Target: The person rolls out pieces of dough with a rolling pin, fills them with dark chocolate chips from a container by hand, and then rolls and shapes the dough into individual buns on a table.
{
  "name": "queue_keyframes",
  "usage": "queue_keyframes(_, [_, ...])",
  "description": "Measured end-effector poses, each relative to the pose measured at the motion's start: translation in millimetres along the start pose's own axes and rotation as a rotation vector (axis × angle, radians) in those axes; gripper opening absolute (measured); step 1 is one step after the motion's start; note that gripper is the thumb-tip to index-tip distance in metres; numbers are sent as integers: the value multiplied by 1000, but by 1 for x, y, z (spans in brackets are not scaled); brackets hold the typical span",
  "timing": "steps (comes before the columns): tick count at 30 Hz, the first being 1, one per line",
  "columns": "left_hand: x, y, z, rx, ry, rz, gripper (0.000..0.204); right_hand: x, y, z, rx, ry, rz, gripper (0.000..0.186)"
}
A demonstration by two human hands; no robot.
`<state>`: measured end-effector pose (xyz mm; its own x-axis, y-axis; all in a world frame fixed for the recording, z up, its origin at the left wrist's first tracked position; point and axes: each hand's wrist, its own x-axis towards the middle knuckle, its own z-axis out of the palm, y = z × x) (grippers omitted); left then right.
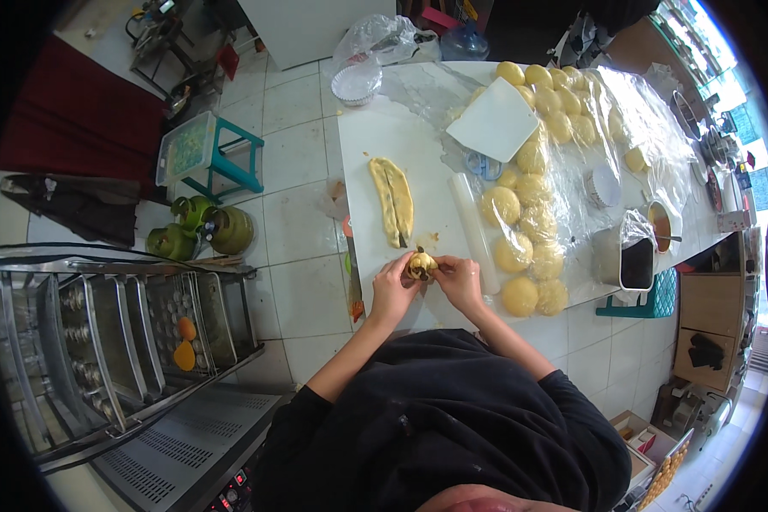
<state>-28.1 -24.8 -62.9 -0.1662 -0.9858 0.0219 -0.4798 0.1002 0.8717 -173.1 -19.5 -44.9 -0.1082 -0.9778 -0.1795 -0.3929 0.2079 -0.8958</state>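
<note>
Near the table's front edge, a small coiled roll of yellow dough (421,265) with dark filling is held between my two hands. My left hand (392,286) is closed on its left side, and my right hand (461,280) grips it from the right. Just beyond lies a long strip of filled dough (392,198), split lengthwise, with dark filling showing along it. A white rolling pin (474,226) rests to the right of my hands. Beside it, many round dough balls (519,297) sit in rows under clear plastic sheeting (593,230).
A white square tray (493,120) lies over some dough balls, near blue-handled scissors (484,165). Paper baking cups (356,84) stand at the far left corner. On the right are a rectangular tin (623,260) and a bowl (660,224). A tray rack (115,341) stands left.
</note>
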Motion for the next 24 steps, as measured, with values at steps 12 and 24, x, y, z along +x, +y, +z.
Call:
queue_keyframes(12, [199, 16, 7, 369, 112, 169, 49, 191, -26, -27, -133, 203, -203, 14])
queue_keyframes(24, [194, 4, -11, 171, 66, 284, 58, 156, -32, -22, -383, 247, -191, 22])
